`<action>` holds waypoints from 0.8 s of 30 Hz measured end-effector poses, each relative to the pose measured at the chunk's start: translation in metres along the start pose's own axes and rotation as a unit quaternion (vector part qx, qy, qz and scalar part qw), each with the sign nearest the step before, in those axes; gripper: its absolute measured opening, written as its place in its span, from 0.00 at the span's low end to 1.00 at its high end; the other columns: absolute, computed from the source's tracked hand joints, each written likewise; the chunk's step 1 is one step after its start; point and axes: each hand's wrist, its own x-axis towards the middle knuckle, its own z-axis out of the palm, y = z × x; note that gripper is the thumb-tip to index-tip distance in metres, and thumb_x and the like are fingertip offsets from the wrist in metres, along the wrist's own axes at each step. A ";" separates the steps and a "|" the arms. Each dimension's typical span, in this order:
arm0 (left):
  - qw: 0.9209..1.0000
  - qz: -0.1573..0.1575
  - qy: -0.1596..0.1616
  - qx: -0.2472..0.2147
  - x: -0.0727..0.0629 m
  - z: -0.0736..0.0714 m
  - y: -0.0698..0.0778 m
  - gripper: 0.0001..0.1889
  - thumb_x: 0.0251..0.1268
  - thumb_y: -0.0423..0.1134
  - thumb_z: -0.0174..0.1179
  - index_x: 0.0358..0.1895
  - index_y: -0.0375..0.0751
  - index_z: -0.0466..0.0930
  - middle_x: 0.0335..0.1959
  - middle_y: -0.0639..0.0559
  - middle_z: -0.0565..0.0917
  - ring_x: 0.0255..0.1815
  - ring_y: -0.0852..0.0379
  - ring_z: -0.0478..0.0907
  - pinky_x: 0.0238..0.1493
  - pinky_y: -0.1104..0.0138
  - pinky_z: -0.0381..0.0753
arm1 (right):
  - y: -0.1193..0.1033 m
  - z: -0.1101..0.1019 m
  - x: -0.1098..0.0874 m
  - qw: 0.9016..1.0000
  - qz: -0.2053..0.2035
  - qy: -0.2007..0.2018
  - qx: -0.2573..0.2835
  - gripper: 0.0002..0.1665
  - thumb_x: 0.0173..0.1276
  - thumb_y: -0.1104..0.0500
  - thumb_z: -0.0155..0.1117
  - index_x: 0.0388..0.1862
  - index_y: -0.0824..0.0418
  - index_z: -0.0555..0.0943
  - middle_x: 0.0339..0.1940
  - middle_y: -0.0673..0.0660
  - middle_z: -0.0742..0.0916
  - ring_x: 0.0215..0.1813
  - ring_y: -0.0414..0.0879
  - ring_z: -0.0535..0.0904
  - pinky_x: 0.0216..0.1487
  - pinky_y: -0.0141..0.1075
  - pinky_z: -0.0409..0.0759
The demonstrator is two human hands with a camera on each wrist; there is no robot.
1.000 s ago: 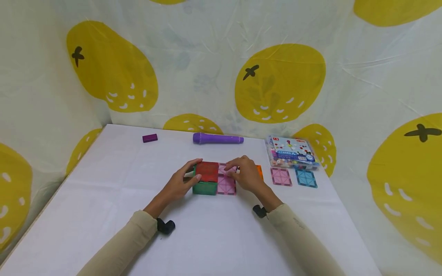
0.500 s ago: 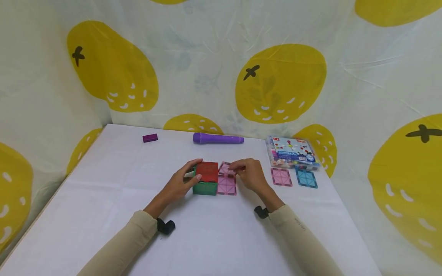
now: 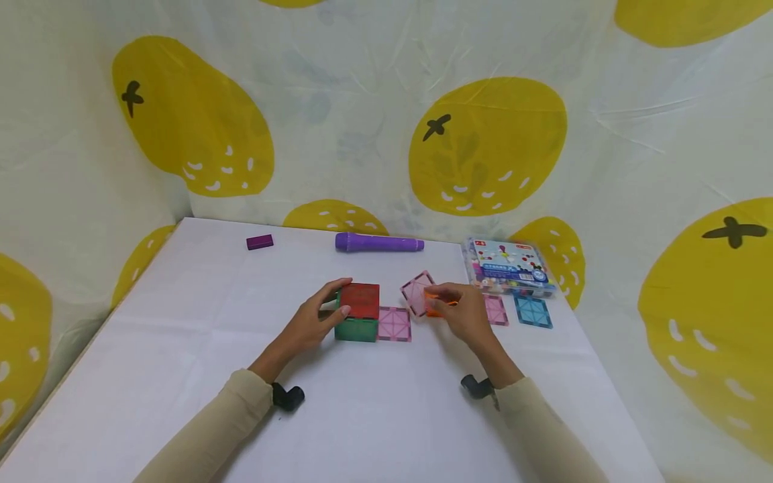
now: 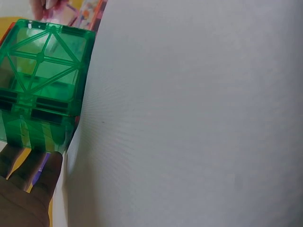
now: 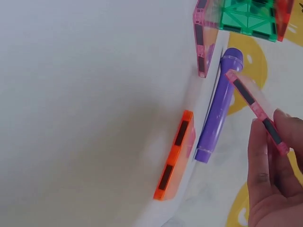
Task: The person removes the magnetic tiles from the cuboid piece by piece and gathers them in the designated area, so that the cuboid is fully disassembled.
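Note:
A box built of magnetic tiles stands on the table, with a red tile on top (image 3: 362, 300) and green sides (image 4: 40, 56). My left hand (image 3: 310, 323) holds its left side, thumb at the front and fingers towards the back. Against its right side lies a flat pink magnetic tile (image 3: 394, 325). Between thumb and fingers my right hand (image 3: 470, 314) pinches another pink magnetic tile (image 5: 255, 111), raised and tilted, apart from the box. Below that hand lies an orange tile (image 5: 174, 156), partly covered in the head view.
Farther right lie a pink tile (image 3: 497, 310) and a blue tile (image 3: 533, 311), in front of a clear plastic case (image 3: 510, 265) of small colourful pieces. A purple tube with a wider end (image 3: 380, 242) and a dark purple block (image 3: 260, 242) lie along the back.
The right hand has lifted the rear pink tile away from beside the box and carried it to the right. The left hand has stayed on the box.

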 end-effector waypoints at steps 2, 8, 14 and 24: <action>1.000 0.001 0.000 0.000 0.000 0.000 -0.001 0.32 0.81 0.55 0.59 0.82 0.70 0.61 0.83 0.53 0.67 0.83 0.40 0.65 0.78 0.40 0.72 | 0.003 -0.004 -0.006 1.000 0.017 0.003 0.010 0.18 0.72 0.65 0.73 0.57 0.48 0.92 0.57 0.53 0.92 0.54 0.50 0.84 0.46 0.27 0.85; 1.000 0.002 -0.001 0.001 0.000 0.000 -0.001 0.31 0.81 0.54 0.59 0.82 0.70 0.61 0.83 0.53 0.67 0.83 0.41 0.65 0.78 0.40 0.71 | 0.010 -0.016 -0.025 0.992 0.101 -0.010 0.071 0.19 0.73 0.67 0.71 0.60 0.54 0.89 0.61 0.58 0.90 0.53 0.51 0.86 0.46 0.25 0.88; 1.000 -0.005 -0.003 0.003 0.000 0.001 0.001 0.32 0.81 0.54 0.59 0.82 0.68 0.61 0.83 0.53 0.67 0.84 0.41 0.64 0.79 0.40 0.70 | 0.016 -0.029 -0.046 0.983 0.160 -0.022 0.090 0.20 0.75 0.63 0.71 0.63 0.56 0.87 0.63 0.61 0.88 0.56 0.51 0.89 0.49 0.28 0.89; 1.000 -0.008 -0.001 0.003 -0.001 0.001 0.002 0.33 0.81 0.55 0.59 0.83 0.64 0.61 0.84 0.53 0.66 0.84 0.40 0.64 0.79 0.40 0.70 | 0.029 -0.038 -0.073 0.972 0.216 -0.037 0.086 0.21 0.76 0.58 0.71 0.65 0.54 0.86 0.65 0.59 0.88 0.70 0.55 0.82 0.59 0.33 0.88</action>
